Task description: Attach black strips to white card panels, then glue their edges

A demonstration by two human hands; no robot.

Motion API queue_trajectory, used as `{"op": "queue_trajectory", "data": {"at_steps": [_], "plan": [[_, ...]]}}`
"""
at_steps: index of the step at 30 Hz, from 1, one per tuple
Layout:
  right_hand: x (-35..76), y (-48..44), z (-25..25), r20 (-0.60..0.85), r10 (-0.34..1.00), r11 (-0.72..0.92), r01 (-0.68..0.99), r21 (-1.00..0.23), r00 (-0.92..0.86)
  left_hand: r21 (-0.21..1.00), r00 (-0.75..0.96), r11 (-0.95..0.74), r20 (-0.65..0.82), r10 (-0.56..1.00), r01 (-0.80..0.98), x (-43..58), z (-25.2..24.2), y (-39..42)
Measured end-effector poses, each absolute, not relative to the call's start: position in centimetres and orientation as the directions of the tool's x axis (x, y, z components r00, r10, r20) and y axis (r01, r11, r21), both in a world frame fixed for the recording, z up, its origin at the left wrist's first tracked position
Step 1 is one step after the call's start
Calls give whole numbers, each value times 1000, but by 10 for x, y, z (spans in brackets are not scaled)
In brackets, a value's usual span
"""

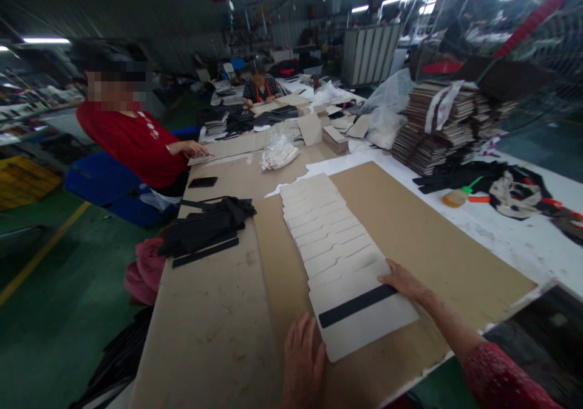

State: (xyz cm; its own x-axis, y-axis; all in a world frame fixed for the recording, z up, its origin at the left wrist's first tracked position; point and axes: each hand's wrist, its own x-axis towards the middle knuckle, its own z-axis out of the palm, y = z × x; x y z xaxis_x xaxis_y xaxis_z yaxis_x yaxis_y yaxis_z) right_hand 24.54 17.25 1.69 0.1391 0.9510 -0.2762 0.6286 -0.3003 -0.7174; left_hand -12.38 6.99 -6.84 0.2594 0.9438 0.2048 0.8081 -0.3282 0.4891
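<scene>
A row of overlapping light grey cardboard panels (334, 230) runs away from me across the table. On the nearest panel (368, 330) lies a black strip (355, 307), slanting slightly up to the right. My right hand (403, 281) rests at the strip's right end by the panel's edge, thumb and fingers apart. My left hand (303, 351) lies flat with fingers stretched on the brown board, beside the panel's lower left corner, holding nothing. More black strips (207, 226) lie in a loose pile at the table's left edge.
Brown board (432, 233) covers the table under the panels. At right stand a tall stack of boards (437, 126), a glue bottle (456, 197) and dark cloth. A phone (203, 182) and plastic bag (279, 152) lie farther off. A co-worker in red (132, 141) works at left, another beyond.
</scene>
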Motion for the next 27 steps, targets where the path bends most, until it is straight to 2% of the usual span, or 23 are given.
{"op": "queue_trajectory", "data": {"at_steps": [3, 10, 13, 19, 23, 27], "plan": [[256, 179, 1, -281, 955, -263, 698, -666, 92, 466, 307, -356, 180, 935, 810, -90, -60, 82], [260, 173, -27, -224, 973, -183, 802, -568, 63, 383, 292, -338, 176, 940, 859, -60, -57, 84], [259, 164, -34, -148, 987, -132, 824, -551, 60, 322, 333, -381, 196, 922, 867, -66, -61, 80], [269, 164, -42, 61, 997, -2, 837, -547, 42, 275, 197, -242, 183, 963, 930, -69, -63, 77], [262, 159, -53, 158, 987, 71, 848, -525, 15, 216, 232, -266, 172, 957, 940, -67, -68, 80], [250, 145, -65, 289, 957, 155, 899, -410, -33, 213, 206, -235, 151, 967, 948, -65, -73, 83]]}}
